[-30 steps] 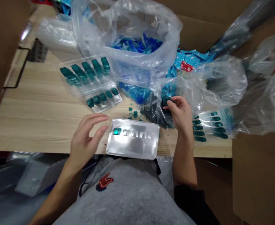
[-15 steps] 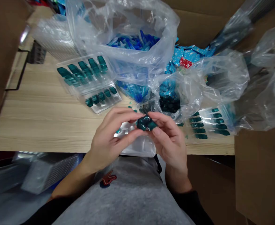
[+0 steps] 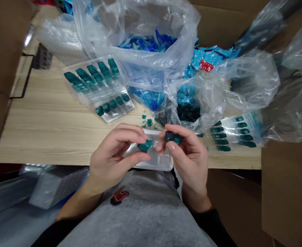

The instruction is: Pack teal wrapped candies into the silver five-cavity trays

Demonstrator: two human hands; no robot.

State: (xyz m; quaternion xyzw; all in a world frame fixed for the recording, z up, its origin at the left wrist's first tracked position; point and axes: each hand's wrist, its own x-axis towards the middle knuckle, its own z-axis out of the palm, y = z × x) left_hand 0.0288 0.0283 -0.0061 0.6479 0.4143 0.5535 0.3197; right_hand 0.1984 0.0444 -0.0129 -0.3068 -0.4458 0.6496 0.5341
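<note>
My left hand [image 3: 115, 154] has thumb and fingers closed around a glossy teal piece [image 3: 145, 146], probably plastic. Close beside it, my right hand [image 3: 189, 154] grips a small cluster of darker teal pieces [image 3: 172, 137] between thumb and fingers. Below both hands lies a clear plastic tray [image 3: 165, 161] at the table's front edge, partly hidden by them. To the left, an open clear blister case [image 3: 112, 115] holds rows of teal pieces [image 3: 95, 75]. A second clear case [image 3: 231, 132], also with teal rows, lies at the right.
A big clear bag [image 3: 163, 73] of blue pointed pieces stands behind the hands. Right of it, a smaller bag [image 3: 215, 99] holds dark pieces. Blue packets [image 3: 199, 58] lie behind. Teal scraps [image 3: 149, 122] dot the wooden table [image 3: 50, 137]. Cardboard [image 3: 289, 192] stands at the right.
My hands have drawn apart from the teal cluster they both touched. One teal piece is now at my left fingertips, while the darker cluster stays in my right hand.
</note>
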